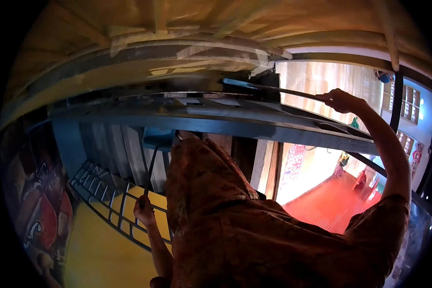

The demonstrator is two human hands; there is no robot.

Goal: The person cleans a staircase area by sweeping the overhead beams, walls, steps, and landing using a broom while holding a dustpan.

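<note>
My right hand is stretched out at the upper right, closed around the thin handle of a brush. The brush's blue head is over a dusty ledge under the roof and looks smeared by motion. At the lower left, my left hand grips the dark, long handle of a dustpan. Its blue-teal pan is raised just below the blue-grey beam. Between the two arms is my own patterned shirt and body. The brush's bristles and the pan's inside cannot be made out clearly.
Wooden roof slats hang low overhead. A dark metal ladder-like frame stands below on the left, above a yellow floor. A red floor lies far below on the right. A dark upright post stands beyond my right arm.
</note>
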